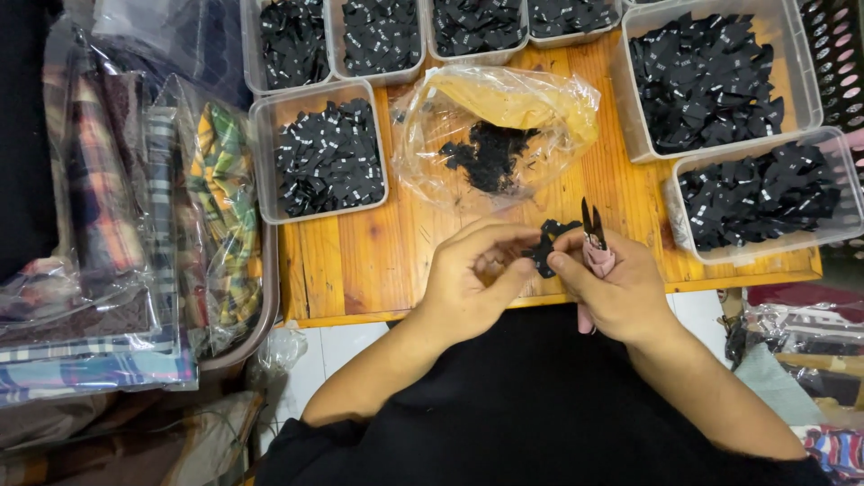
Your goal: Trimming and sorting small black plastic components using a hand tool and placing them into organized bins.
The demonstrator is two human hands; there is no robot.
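Note:
My left hand (468, 274) pinches a small black fabric label (545, 248) over the front edge of the wooden table (360, 261). My right hand (616, 288) touches the same label with its thumb and grips a pair of pink-handled thread snips (594, 236), blades pointing away from me. Just beyond the hands lies an open clear plastic bag (495, 126) with a heap of black labels inside.
Clear plastic tubs full of black labels ring the table: one at the left (326, 157), two at the right (711, 76) (765, 198), several along the back. Bagged plaid fabrics (135, 225) are stacked at the left. A black crate (837, 54) stands at the far right.

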